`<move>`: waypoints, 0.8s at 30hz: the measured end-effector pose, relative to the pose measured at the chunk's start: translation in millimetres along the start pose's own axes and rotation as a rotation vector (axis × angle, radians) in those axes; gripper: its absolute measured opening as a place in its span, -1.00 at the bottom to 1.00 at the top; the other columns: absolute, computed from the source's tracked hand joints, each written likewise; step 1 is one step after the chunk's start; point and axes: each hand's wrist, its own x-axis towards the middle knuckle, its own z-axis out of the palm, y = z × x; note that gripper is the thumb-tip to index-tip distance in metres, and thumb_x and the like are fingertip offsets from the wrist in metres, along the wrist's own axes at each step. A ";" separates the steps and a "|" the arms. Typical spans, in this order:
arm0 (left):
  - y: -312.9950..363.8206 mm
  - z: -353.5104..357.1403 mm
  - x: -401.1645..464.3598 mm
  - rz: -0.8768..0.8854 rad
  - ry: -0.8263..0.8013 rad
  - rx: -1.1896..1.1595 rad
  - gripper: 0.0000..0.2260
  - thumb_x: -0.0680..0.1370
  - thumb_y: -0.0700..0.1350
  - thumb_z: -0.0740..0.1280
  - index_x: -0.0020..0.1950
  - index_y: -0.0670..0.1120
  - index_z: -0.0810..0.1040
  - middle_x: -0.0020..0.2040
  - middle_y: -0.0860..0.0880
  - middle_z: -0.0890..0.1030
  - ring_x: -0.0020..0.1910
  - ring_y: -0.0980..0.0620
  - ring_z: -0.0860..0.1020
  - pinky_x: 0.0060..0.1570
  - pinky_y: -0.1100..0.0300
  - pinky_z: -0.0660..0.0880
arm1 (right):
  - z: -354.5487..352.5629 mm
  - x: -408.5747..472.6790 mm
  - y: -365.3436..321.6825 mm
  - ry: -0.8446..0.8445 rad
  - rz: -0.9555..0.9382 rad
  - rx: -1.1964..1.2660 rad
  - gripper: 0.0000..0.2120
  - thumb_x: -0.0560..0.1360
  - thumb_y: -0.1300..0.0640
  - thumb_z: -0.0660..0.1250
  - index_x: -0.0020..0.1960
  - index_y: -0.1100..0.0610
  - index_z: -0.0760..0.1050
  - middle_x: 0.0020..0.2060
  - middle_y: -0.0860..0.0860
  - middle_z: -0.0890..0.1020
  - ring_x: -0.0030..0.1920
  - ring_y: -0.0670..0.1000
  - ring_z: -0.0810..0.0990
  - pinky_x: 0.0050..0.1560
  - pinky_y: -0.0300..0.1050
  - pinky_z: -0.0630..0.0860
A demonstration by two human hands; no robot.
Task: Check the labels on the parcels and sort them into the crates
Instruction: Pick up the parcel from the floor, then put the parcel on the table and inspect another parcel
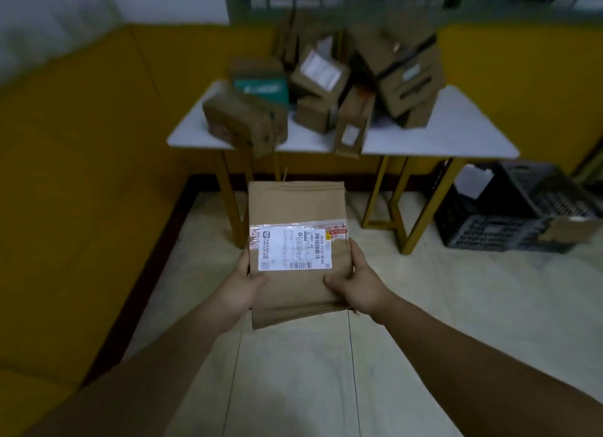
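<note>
So both hands were on one flat brown parcel (295, 254), held out in front at abt the centre of the view, label side up. Left hand (243, 281) grasped the near-left edge, thumb lying over the top face just under the label. Right hand (354, 281) grasped the near-right edge, thumb pressed on top, fingers wrapped along the side. White shipping label (294, 248) sat on the left half of the top face w/ a strip of clear tape across it, barcodes visible but most of the text too small to read.

At 12 o'clock from the parcel was a white-topped table (456, 123) on yellow legs, w/ a messy pile of cardboard boxes (326, 87) on it, all pretty blurry. One box (244, 120) at the table's 9 o'clock corner hung over the front edge, and a slim one (354, 123) stuck out over the front edge near the middle. A box w/ a teal side (261, 89) sat behind the corner one.

Black plastic crate (509, 214) was on the floor at abt 2 o'clock from the parcel, just beside the table's right legs, w/ a brown box corner (567, 229) showing at its right side. Couldn't tell if that box was in the crate or against it.

Pale tiled floor (424, 322) underneath, yellow lower wall (81, 175) running along 9 o'clock.
</note>
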 end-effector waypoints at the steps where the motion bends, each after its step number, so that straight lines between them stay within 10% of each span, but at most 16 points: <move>1: 27.6 -3.5 -6.5 0.035 0.015 0.015 -0.42 0.59 -0.30 0.25 0.49 0.18 0.22 0.25 0.11 0.55 0.16 0.12 0.56 0.12 0.15 0.54 | -7.2 -6.0 -26.5 0.019 -0.040 0.007 -0.15 0.48 0.17 0.39 0.56 -0.18 -0.05 0.28 -0.08 0.50 0.19 0.00 0.53 0.23 0.04 0.53; 24: 356.0 -13.8 -165.6 0.766 0.102 0.063 -0.35 0.60 -0.25 0.26 0.52 0.28 0.08 0.28 0.14 0.45 0.32 -0.01 0.43 0.29 -0.15 0.44 | -131.1 -172.3 -358.8 0.317 -0.690 -0.121 -0.14 0.48 0.11 0.43 0.48 -0.34 -0.06 0.33 -0.08 0.44 0.28 0.02 0.48 0.31 0.13 0.46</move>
